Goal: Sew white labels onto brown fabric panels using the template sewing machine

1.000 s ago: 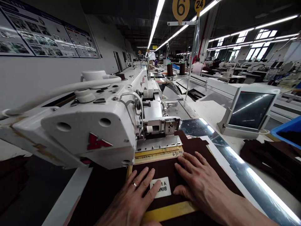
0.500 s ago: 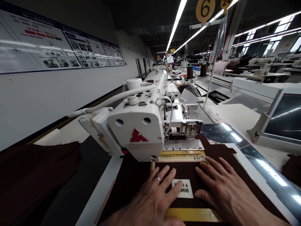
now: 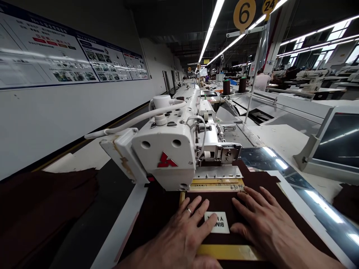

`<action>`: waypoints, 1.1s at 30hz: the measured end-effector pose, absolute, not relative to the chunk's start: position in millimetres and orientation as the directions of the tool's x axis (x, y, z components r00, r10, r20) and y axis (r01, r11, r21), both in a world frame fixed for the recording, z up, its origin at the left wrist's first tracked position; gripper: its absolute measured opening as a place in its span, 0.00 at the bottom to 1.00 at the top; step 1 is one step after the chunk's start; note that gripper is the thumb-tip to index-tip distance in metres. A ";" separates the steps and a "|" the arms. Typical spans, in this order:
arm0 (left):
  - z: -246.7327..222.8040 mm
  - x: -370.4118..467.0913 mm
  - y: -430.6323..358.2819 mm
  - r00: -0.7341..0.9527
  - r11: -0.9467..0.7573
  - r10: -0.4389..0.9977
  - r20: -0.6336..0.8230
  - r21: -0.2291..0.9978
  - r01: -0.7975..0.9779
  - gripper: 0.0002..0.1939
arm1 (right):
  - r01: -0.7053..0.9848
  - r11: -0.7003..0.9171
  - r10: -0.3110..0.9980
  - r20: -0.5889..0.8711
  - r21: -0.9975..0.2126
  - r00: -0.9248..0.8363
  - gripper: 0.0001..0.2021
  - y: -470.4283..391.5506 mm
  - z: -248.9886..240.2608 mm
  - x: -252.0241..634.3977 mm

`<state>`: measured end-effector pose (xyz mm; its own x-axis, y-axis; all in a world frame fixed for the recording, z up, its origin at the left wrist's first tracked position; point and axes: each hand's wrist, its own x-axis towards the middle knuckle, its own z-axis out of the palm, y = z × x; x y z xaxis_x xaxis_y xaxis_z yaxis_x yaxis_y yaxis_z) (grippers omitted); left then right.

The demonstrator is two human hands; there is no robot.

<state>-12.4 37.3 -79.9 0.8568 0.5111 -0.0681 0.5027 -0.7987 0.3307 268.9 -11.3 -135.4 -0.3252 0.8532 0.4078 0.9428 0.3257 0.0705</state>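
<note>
Dark brown fabric [image 3: 162,213] lies under the head of a white sewing machine [image 3: 165,145]. My left hand [image 3: 185,228] rests flat on it with fingers spread, the index finger and thumb side partly covering a white label [image 3: 223,226] with black letters. To the label's right, my right hand [image 3: 260,220] also lies flat, its fingertips at the edge of a yellow template strip [image 3: 215,186] with handwriting. A second yellow strip [image 3: 228,252] runs between the two wrists. Past the upper strip sits the machine's metal clamp plate [image 3: 218,172].
A dark screen [image 3: 339,138] stands on the right. More brown fabric [image 3: 56,201] is heaped at the left. Brown thread cones [image 3: 226,87] stand behind the machine, by a thin white pole [image 3: 252,89]. Farther back on the right is a person [image 3: 263,80].
Both hands keep their flat pose on the fabric. The view has shifted very slightly, so the machine sits a little farther right.
</note>
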 end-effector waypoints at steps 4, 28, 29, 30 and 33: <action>-77.9 -14.3 38.3 0.860 -0.785 0.501 -0.098 0.367 0.499 0.44 | 0.943 0.329 0.859 0.397 0.059 -0.324 0.29 -10.9 -135.4 268.6; -78.5 -11.5 49.9 0.797 -0.725 0.544 -0.262 0.330 0.604 0.56 | 0.911 0.411 0.828 0.427 -0.022 -0.363 0.24 1.5 -125.9 251.9; -81.1 -11.9 50.8 0.798 -0.729 0.548 -0.252 0.325 0.603 0.57 | 0.908 0.418 0.826 0.428 -0.030 -0.366 0.24 2.5 -127.5 251.2; -84.0 -13.0 51.5 0.803 -0.735 0.549 -0.234 0.322 0.596 0.57 | 0.904 0.427 0.824 0.427 -0.035 -0.373 0.24 3.6 -128.8 250.4; -92.0 -18.7 51.7 0.815 -0.755 0.551 -0.178 0.310 0.578 0.57 | 0.895 0.444 0.822 0.417 -0.038 -0.389 0.23 6.6 -129.6 246.2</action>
